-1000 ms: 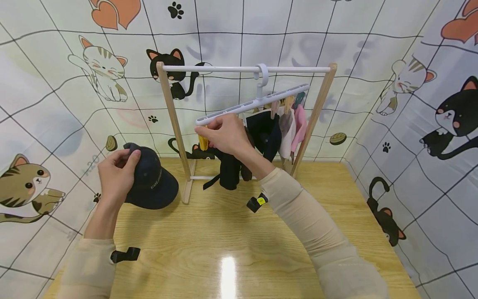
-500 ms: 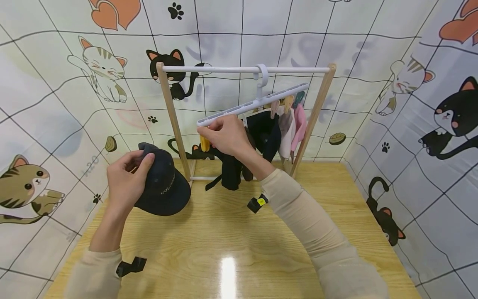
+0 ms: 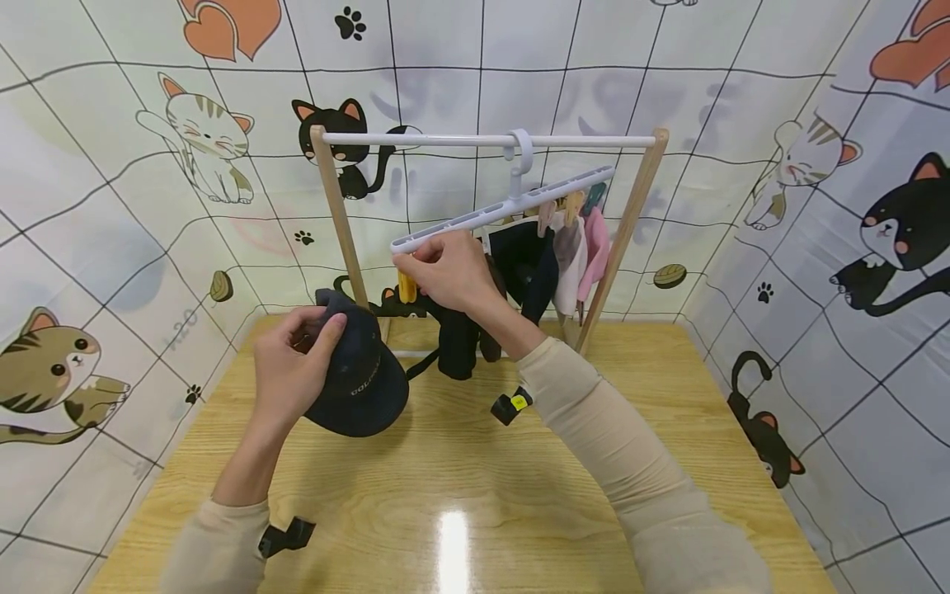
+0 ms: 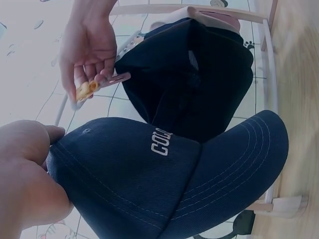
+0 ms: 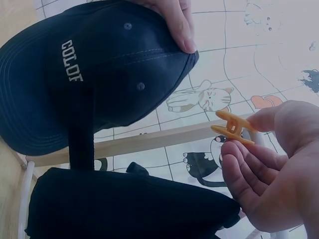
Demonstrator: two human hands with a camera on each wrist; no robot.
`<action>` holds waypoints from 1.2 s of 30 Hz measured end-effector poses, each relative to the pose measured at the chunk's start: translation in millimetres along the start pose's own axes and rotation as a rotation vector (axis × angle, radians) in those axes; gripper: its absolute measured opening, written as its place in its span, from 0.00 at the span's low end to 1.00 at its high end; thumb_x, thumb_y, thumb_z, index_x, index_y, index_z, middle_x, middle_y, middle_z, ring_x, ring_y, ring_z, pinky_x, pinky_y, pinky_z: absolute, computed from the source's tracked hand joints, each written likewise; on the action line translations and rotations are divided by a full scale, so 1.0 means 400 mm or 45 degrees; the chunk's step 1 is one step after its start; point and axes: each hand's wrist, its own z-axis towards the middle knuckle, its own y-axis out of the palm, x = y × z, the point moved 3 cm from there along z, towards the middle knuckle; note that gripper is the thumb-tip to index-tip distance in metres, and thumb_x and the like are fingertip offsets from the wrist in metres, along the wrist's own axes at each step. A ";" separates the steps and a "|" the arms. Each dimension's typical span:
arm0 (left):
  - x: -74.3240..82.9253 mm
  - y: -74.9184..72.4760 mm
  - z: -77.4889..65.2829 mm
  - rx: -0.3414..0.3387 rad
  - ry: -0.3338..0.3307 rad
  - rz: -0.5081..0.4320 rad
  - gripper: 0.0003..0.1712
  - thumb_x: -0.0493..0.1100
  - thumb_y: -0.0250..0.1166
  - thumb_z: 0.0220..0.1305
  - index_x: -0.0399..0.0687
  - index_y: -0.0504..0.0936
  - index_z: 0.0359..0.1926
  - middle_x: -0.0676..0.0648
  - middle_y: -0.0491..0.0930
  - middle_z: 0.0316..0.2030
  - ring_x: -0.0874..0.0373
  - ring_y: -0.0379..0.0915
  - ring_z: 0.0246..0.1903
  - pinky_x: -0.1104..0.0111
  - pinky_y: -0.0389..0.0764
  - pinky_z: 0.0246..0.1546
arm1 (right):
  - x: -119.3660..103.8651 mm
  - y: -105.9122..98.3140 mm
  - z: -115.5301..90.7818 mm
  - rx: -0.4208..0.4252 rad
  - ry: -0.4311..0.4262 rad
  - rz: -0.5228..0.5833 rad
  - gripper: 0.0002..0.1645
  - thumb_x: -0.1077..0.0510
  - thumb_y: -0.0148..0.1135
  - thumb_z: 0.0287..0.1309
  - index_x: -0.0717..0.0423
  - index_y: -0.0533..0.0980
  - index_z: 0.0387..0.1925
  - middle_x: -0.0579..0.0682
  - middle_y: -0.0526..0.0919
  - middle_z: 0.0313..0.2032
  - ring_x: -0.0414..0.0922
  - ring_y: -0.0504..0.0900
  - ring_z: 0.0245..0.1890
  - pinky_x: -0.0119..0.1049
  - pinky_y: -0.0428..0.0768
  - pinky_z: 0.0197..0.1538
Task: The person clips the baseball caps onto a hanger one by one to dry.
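My left hand [image 3: 293,363] pinches the crown of a navy baseball cap [image 3: 356,363] between thumb and fingers. The cap hangs brim down, with pale lettering on its front, left of the rack. My right hand [image 3: 456,272] is at the lower left end of a tilted white hanger [image 3: 560,188], pinching a yellow clothespin [image 3: 406,286]. In the right wrist view, the clothespin [image 5: 233,127] points toward the cap [image 5: 107,59], with a space between them. Beyond the right hand hangs a black fabric item [image 3: 458,342] with a dangling strap, partly hidden by that hand.
The hanger hooks over the white bar [image 3: 430,139] of a wooden rack [image 3: 622,247]. Pink, tan and green clothespins [image 3: 596,195] hold white cloth [image 3: 570,256] and pink cloth [image 3: 596,256] at its right end. Cat-print curtains [image 3: 742,198] surround the wooden table [image 3: 557,495].
My left hand has carried the cap rightward and slightly down toward the right hand, so it now overlaps the rack's left leg. The right hand stays almost still with the clothespin.
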 end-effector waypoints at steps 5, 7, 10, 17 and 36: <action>0.003 0.027 -0.001 -0.025 0.075 -0.004 0.09 0.43 0.72 0.67 0.44 0.88 0.44 0.47 0.85 0.29 0.70 0.76 0.26 0.82 0.73 0.27 | 0.001 0.000 0.001 -0.011 -0.013 -0.008 0.18 0.40 0.68 0.65 0.48 0.87 0.27 0.46 0.85 0.24 0.44 0.83 0.27 0.38 0.80 0.30; 0.002 0.038 -0.001 -0.036 0.101 0.002 0.09 0.43 0.72 0.67 0.43 0.88 0.45 0.44 0.86 0.30 0.71 0.76 0.26 0.82 0.72 0.27 | 0.001 0.000 0.000 -0.015 -0.020 -0.008 0.18 0.40 0.68 0.65 0.48 0.87 0.27 0.45 0.86 0.24 0.43 0.84 0.27 0.38 0.80 0.30; 0.001 0.055 -0.001 -0.056 0.137 0.026 0.11 0.43 0.71 0.67 0.42 0.87 0.46 0.43 0.88 0.33 0.75 0.78 0.30 0.84 0.74 0.29 | 0.000 0.000 -0.001 -0.015 -0.032 -0.007 0.19 0.40 0.68 0.65 0.48 0.86 0.27 0.45 0.86 0.24 0.43 0.84 0.26 0.38 0.80 0.30; 0.006 0.092 -0.005 -0.077 0.221 0.136 0.12 0.45 0.71 0.68 0.42 0.88 0.46 0.44 0.89 0.38 0.66 0.82 0.35 0.85 0.74 0.32 | 0.000 0.000 -0.002 -0.002 -0.034 -0.004 0.18 0.40 0.69 0.64 0.48 0.86 0.27 0.45 0.86 0.24 0.43 0.84 0.25 0.38 0.80 0.29; 0.038 0.160 0.000 -0.015 0.423 0.149 0.10 0.40 0.74 0.64 0.37 0.86 0.42 0.40 0.90 0.40 0.47 0.89 0.38 0.53 0.90 0.40 | -0.022 0.015 -0.015 0.112 -0.172 -0.144 0.21 0.42 0.69 0.64 0.51 0.85 0.22 0.45 0.85 0.22 0.41 0.79 0.27 0.35 0.74 0.24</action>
